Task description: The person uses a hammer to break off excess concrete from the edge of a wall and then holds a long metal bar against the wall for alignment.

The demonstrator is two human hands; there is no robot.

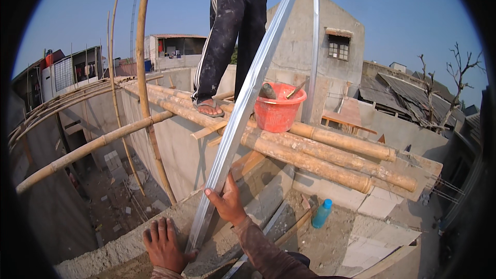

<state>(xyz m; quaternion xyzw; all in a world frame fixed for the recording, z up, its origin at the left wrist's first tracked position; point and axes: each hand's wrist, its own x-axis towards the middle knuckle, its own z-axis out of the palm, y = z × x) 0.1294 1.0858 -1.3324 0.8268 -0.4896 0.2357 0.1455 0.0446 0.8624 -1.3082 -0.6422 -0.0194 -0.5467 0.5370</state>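
Note:
A long, shiny metal channel leans upward from the top of a rough concrete wall, and its upper end runs out of view. My right hand is closed round its lower part, thumb on the front face and the other fingers behind. Flat on the wall top lies my left hand, fingers stretched out, its thumb by the channel's foot. Another person in dark trousers and sandals stands on the bamboo poles beyond; an orange sleeve shows at the top edge.
A red bucket with tools in it stands on the bamboo poles. A second metal length rises behind it. A blue bottle stands at lower right. Upright bamboo and a deep drop with rubble lie left.

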